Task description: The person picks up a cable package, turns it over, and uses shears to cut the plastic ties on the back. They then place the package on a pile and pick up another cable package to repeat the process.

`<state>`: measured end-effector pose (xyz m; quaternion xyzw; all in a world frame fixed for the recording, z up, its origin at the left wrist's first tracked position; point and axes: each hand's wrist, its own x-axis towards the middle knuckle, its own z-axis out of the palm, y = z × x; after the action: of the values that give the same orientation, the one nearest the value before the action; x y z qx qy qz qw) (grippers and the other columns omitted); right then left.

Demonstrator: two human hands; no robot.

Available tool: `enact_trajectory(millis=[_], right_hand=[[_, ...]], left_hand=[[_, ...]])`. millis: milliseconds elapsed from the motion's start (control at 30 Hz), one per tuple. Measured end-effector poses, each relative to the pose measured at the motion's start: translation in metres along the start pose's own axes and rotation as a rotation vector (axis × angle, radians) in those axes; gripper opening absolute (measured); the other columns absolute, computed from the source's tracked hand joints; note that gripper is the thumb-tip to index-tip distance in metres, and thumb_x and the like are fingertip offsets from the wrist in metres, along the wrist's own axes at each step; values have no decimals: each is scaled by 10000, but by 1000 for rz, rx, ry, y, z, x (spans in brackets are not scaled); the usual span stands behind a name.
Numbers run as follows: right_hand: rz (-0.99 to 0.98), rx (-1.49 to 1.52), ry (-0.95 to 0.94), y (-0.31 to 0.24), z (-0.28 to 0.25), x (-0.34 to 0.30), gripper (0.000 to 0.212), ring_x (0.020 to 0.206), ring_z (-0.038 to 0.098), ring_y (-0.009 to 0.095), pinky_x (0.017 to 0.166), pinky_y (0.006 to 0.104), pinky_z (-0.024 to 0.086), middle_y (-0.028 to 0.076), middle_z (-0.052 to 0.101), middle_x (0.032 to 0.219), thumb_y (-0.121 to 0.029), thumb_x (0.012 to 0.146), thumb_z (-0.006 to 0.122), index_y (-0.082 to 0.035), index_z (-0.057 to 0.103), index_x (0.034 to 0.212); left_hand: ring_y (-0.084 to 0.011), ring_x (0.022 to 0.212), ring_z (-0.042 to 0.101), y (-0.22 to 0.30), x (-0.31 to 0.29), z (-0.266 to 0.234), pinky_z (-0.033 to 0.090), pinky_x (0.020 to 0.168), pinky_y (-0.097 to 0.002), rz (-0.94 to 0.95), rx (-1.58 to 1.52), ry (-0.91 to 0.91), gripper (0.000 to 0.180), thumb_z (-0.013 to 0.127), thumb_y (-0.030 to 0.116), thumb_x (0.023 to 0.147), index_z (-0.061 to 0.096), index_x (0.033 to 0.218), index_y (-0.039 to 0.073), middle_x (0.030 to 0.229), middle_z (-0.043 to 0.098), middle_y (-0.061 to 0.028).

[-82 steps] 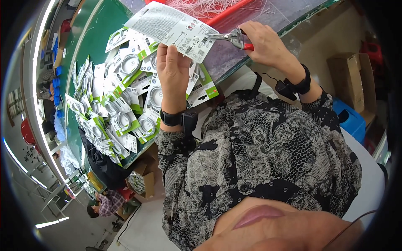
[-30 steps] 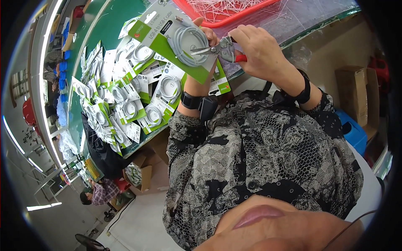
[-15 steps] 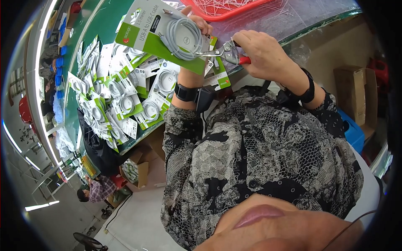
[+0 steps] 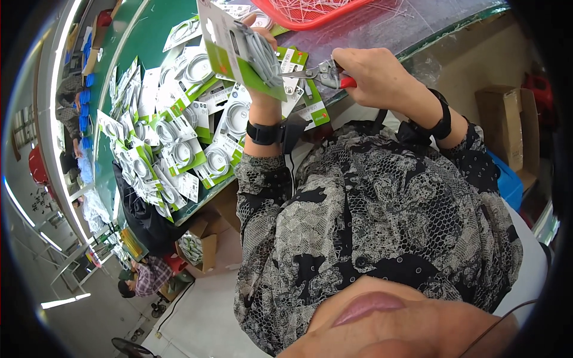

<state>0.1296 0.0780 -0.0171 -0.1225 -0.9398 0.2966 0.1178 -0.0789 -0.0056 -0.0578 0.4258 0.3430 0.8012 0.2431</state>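
Tabletop [image 4: 134, 37] bears cable packs [image 4: 182, 152], red tray [image 4: 305, 25] and seemingly plastic strips [image 4: 316, 8].

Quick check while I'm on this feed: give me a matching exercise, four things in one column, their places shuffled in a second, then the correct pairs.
Things:
1. Red-handled snips
2. Raised cable card
3. Red tray
4. Blue plastic object

Places:
A. At the picture's top edge, with thin pale strips inside
B. Partly hidden behind the right sleeve
C. In the right hand
D. In the left hand, in front of its fingers

Pairs: 1-C, 2-D, 3-A, 4-B
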Motion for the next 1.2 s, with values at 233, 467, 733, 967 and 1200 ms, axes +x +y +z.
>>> enact_trajectory(millis=[233,467,733,967,1200], right_hand=[[-88,340,248,-13,5,23,309,700,554,376,638,421,454,176,535,753,-70,739,708,-8,508,966],[-103,251,227,-18,28,13,353,781,554,374,693,425,451,175,550,842,-83,748,707,-1,486,1010],[25,256,56,-14,42,8,310,825,545,383,715,441,436,177,532,850,-79,747,660,0,459,970],[37,229,50,-17,36,0,306,835,538,393,712,444,428,183,531,846,-99,755,658,-4,450,958],[48,258,-16,-16,36,2,299,828,538,395,699,451,424,188,535,837,-102,754,648,-6,449,956]], left_hand=[[-145,713,494,-4,-19,26,424,648,-278,-189,-315,60,465,455,301,987,412,1319,-21,837,549,-77],[-146,788,464,-18,-15,-5,403,666,-301,-175,-604,99,488,502,282,956,396,1370,47,884,537,-69],[-143,736,460,-8,-5,-4,400,663,-315,12,-204,94,473,490,299,960,412,1329,13,899,557,-97],[-153,671,498,3,3,-7,432,620,-276,123,-28,144,565,446,413,981,391,1278,-65,820,570,-114],[-162,627,536,8,6,-10,460,583,-284,147,19,164,582,431,430,983,420,1258,-82,796,596,-149]])
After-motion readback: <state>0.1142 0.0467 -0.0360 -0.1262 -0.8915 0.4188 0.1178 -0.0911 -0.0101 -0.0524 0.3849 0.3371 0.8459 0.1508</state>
